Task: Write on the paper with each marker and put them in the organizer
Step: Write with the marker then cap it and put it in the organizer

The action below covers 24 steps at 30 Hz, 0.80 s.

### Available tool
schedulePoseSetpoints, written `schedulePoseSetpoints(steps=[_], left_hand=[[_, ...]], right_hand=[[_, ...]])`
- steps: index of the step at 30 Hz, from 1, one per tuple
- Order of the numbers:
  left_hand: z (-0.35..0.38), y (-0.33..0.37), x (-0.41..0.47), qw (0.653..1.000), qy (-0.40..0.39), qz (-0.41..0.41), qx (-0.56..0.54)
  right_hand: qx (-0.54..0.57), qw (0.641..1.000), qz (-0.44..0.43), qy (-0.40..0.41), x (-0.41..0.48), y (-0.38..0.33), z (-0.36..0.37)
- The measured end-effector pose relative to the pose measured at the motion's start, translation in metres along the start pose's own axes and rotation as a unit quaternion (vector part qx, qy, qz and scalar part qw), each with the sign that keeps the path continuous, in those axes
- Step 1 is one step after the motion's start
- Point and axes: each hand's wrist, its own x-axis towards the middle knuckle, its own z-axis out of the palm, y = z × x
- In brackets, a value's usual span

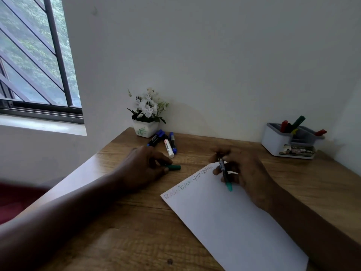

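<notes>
Daylight from the barred window (pixel 35 55) falls across a wooden worktop (pixel 117 231). On it rests the left hand (pixel 144 165), its grip pinching the green cap (pixel 173 167), kept close for recapping, I'd guess. Behind it, beside the flower pot (pixel 145 129), three loose markers (pixel 166 143) lie, likely untested. The right hand (pixel 240 169) has its grip closed round the green marker (pixel 224 173), tip down on the paper (pixel 234 222) below scribbles along the far edge. Far right, the organizer (pixel 289 141) holds red and green markers; nothing seems to block that path.
</notes>
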Motion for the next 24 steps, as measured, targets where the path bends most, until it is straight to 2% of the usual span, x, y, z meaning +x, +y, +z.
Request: schedulePoseSetpoints(steps=[2,4,7,9,11,17,20,24], left_hand=[[-0.001,0.003,-0.002,1.000,0.000,-0.007,0.008],[-0.002,0.008,-0.004,1.000,-0.008,-0.022,0.012],[0.000,0.016,-0.007,0.997,-0.044,-0.048,0.041],[0.004,0.020,-0.008,0.994,-0.067,-0.058,0.064],[0.006,0.023,-0.009,0.990,-0.096,-0.071,0.079],[0.012,0.023,-0.008,0.981,-0.133,-0.080,0.114],[0.013,0.021,-0.007,0.980,-0.143,-0.074,0.117],[0.012,0.020,-0.004,0.977,-0.166,-0.068,0.116]], right_hand=[[0.078,0.996,0.014,-0.035,0.001,-0.001,-0.004],[0.066,0.997,-0.008,-0.039,0.001,-0.001,-0.006],[-0.046,0.996,-0.069,0.007,0.002,0.003,-0.006],[-0.167,0.978,-0.121,0.027,0.000,0.006,-0.005],[-0.234,0.961,-0.145,0.022,-0.002,0.012,-0.002],[-0.135,0.988,-0.059,0.049,-0.007,0.020,0.027],[-0.105,0.993,-0.045,0.013,-0.011,0.019,0.037],[-0.183,0.980,-0.079,-0.030,-0.006,0.013,0.035]])
